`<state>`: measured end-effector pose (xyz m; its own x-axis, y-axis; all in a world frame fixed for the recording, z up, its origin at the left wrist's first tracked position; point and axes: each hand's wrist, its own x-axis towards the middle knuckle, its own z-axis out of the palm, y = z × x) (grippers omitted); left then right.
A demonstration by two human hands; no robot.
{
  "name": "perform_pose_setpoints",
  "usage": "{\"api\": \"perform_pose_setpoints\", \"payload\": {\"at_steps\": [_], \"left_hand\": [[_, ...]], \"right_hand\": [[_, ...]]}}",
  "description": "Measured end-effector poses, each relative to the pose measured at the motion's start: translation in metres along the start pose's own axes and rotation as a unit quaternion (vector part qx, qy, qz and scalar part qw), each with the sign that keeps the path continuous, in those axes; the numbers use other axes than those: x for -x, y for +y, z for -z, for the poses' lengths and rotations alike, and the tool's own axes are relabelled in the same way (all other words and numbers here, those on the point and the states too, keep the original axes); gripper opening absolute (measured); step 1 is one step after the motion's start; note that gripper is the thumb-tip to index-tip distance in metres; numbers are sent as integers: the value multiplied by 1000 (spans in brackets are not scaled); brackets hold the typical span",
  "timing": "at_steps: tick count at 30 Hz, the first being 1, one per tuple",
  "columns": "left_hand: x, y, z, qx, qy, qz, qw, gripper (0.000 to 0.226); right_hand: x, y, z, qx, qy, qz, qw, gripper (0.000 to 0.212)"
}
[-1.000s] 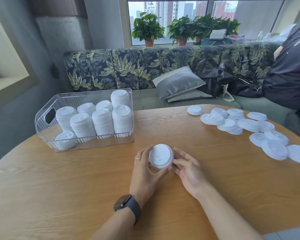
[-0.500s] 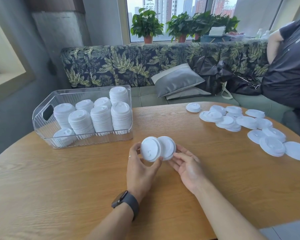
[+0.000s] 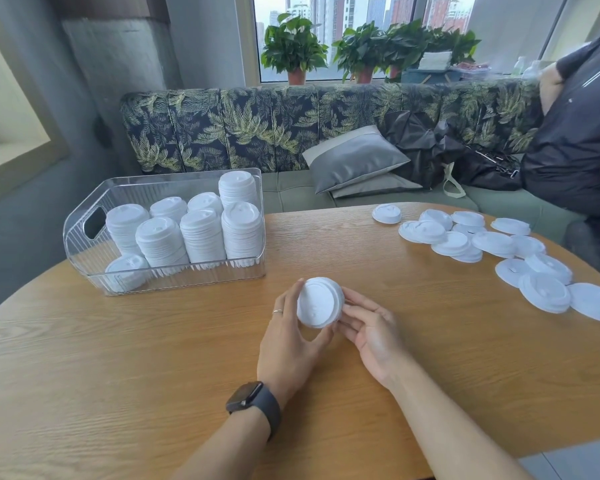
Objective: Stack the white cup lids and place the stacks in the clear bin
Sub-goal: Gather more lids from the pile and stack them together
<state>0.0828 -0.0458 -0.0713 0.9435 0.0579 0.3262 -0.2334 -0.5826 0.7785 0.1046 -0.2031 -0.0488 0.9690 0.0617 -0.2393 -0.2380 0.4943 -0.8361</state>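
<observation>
We hold a small stack of lids (image 3: 319,306), tipped on edge, above the counter (image 3: 153,358) just in front of the clear bin (image 3: 174,282). Our left hand (image 3: 288,348) curls its thumb and fingers round the rim of the stack. Our right hand (image 3: 371,336) steadies the far side, its fingers lightly bent against the edge; each grip is closed on the stack.

The stack seems only a few lids deep and loosely nested, so we judge a slack squeeze or uneven pressure could let the lids slide apart or drop to the counter. Pressing them crooked could also leave the pile leaning.

The bin holds seven upright stacks of white lids packed close together, plus a short pile (image 3: 127,271) in its near left corner. We judge that the space left is tight, so a new stack may knock its neighbours.

Well to the right of the bin, loose lids (image 3: 492,242) lie scattered and overlapping.
</observation>
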Motion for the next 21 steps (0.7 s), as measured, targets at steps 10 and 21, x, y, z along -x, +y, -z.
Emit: {"api": "perform_pose_setpoints", "payload": {"at_steps": [10,21], "left_hand": [[0,0,0,12,-22,7,1000,88],[-2,9,5,124,-16,88,988,83]], "right_hand": [[1,-1,-1,-12,-6,-1,1000,27],[-2,4,2,-52,33,9,998,32]]}}
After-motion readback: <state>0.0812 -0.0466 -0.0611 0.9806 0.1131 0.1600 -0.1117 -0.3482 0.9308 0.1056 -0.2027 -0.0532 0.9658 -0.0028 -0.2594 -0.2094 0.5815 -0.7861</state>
